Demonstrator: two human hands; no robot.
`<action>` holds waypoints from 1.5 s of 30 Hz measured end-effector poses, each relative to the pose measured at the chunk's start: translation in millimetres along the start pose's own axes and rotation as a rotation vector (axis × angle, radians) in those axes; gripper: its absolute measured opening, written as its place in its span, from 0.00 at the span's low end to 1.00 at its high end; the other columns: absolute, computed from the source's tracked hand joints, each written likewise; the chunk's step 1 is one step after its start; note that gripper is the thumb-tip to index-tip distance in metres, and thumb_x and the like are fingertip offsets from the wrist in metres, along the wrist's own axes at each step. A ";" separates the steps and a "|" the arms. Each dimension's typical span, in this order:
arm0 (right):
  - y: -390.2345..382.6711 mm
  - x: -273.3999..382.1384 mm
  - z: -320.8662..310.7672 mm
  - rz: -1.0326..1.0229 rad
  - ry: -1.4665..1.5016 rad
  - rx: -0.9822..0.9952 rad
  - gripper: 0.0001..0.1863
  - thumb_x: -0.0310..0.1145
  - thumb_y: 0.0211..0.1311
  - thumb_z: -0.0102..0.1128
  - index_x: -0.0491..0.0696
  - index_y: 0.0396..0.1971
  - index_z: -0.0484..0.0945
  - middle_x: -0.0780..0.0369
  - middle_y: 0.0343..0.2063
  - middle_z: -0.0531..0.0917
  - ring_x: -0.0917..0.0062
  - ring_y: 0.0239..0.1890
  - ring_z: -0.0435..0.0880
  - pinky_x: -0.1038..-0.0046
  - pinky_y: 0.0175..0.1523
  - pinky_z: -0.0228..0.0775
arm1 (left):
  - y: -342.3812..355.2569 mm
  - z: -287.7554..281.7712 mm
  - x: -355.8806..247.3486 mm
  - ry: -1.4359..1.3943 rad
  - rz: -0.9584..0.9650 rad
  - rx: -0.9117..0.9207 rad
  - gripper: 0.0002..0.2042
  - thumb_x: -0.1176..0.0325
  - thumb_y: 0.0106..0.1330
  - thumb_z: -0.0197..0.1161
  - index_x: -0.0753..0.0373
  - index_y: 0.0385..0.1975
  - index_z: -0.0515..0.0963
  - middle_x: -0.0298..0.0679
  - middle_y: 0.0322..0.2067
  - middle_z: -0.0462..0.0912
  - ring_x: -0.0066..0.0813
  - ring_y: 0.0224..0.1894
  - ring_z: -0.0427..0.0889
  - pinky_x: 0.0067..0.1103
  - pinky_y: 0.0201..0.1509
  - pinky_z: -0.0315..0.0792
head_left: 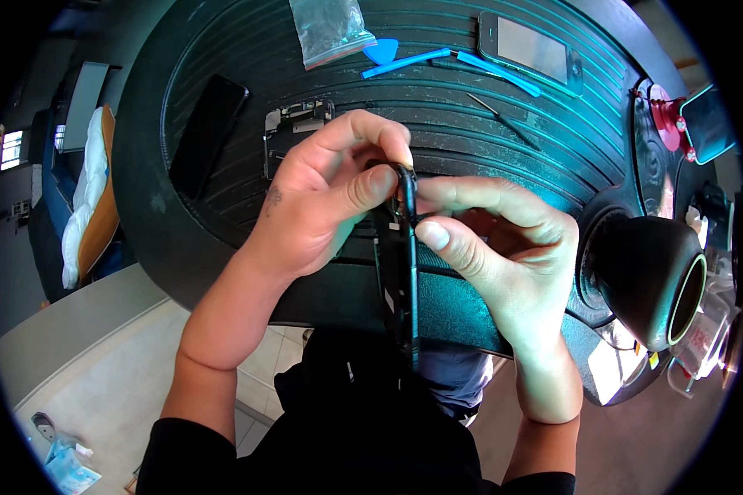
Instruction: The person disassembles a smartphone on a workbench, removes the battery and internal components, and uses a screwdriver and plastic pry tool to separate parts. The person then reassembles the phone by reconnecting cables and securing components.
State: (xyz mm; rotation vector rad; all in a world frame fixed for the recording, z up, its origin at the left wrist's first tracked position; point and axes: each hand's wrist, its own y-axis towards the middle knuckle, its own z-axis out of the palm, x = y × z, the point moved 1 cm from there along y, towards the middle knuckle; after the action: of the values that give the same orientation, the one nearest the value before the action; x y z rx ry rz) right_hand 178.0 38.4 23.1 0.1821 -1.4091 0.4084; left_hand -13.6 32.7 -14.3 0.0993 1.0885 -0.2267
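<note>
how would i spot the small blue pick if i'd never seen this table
On the dark ribbed table, find the clear bag at the far side, beyond the left hand. The pick lies by the bag's lower right corner. It is a rounded blue triangle, while the blue tools beside it are long and thin.

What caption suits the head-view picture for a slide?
Left hand gripping a thin dark device part, right hand beside it, at a ridged black table.
</note>
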 end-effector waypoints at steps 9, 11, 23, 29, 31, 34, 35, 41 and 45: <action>9.8 -16.7 -9.8 0.223 0.138 -0.039 0.09 0.22 0.60 0.70 0.40 0.41 0.86 0.64 0.30 0.87 0.88 0.28 0.80 0.87 0.34 0.71 | -5.9 6.3 -8.8 0.298 -0.030 -0.177 0.08 0.75 0.64 0.68 0.66 0.41 0.80 0.35 0.37 0.80 0.21 0.40 0.80 0.19 0.47 0.76; 12.0 -21.7 -11.5 0.249 0.157 -0.034 0.09 0.23 0.60 0.70 0.40 0.40 0.86 0.64 0.29 0.87 0.89 0.25 0.78 0.88 0.30 0.68 | -5.8 5.7 -7.6 0.298 -0.060 -0.199 0.09 0.76 0.63 0.68 0.66 0.42 0.80 0.35 0.35 0.82 0.19 0.39 0.81 0.18 0.46 0.76; 12.9 -20.6 -6.5 0.269 0.090 -0.058 0.08 0.25 0.61 0.69 0.41 0.39 0.83 0.67 0.25 0.84 0.92 0.20 0.73 0.90 0.25 0.60 | -5.4 2.7 -3.8 0.395 -0.028 -0.154 0.09 0.77 0.64 0.67 0.68 0.43 0.81 0.37 0.35 0.84 0.19 0.38 0.82 0.16 0.43 0.77; 13.3 -15.6 -4.1 0.308 0.085 -0.069 0.07 0.27 0.62 0.69 0.42 0.37 0.82 0.69 0.23 0.82 0.93 0.19 0.72 0.89 0.24 0.58 | -6.1 3.5 -2.7 0.390 -0.034 -0.140 0.11 0.76 0.64 0.68 0.68 0.45 0.81 0.39 0.38 0.85 0.21 0.41 0.83 0.17 0.46 0.79; 12.7 -17.6 -5.6 0.307 0.082 -0.074 0.07 0.27 0.62 0.68 0.42 0.37 0.82 0.69 0.23 0.82 0.93 0.19 0.72 0.88 0.24 0.58 | -6.0 4.1 -2.0 0.405 -0.019 -0.136 0.12 0.76 0.63 0.68 0.68 0.46 0.81 0.39 0.39 0.85 0.21 0.41 0.83 0.18 0.46 0.79; 13.0 -19.4 -5.3 0.303 0.090 -0.095 0.06 0.28 0.63 0.68 0.42 0.36 0.82 0.69 0.22 0.82 0.92 0.19 0.72 0.88 0.23 0.58 | -6.0 5.2 -2.4 0.375 -0.040 -0.148 0.12 0.75 0.63 0.69 0.68 0.46 0.81 0.38 0.40 0.85 0.22 0.42 0.83 0.18 0.48 0.79; 13.0 -19.8 -5.1 0.301 0.095 -0.105 0.06 0.28 0.63 0.68 0.42 0.35 0.81 0.69 0.22 0.81 0.92 0.19 0.72 0.88 0.23 0.58 | -6.0 4.7 -3.2 0.348 -0.065 -0.154 0.12 0.75 0.63 0.69 0.67 0.46 0.81 0.38 0.40 0.84 0.22 0.42 0.83 0.19 0.48 0.78; 12.6 -17.7 -3.3 0.307 0.061 -0.133 0.06 0.28 0.63 0.69 0.42 0.35 0.81 0.69 0.21 0.82 0.92 0.17 0.71 0.88 0.21 0.57 | -7.7 2.3 -5.6 0.372 -0.028 -0.135 0.14 0.73 0.59 0.71 0.66 0.45 0.81 0.37 0.42 0.84 0.25 0.46 0.81 0.24 0.55 0.76; 12.3 -17.8 -4.0 0.289 0.029 -0.125 0.06 0.27 0.62 0.69 0.42 0.36 0.81 0.68 0.22 0.82 0.92 0.18 0.72 0.89 0.22 0.57 | -7.5 1.5 -4.6 0.377 -0.016 -0.131 0.14 0.73 0.58 0.71 0.65 0.45 0.81 0.37 0.41 0.84 0.26 0.46 0.81 0.25 0.57 0.74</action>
State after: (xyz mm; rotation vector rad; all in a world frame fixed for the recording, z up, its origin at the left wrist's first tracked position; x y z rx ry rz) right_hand 175.2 48.2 3.7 -0.1309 -1.4314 0.5567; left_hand -16.1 25.8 -9.3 0.0152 1.4763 -0.1526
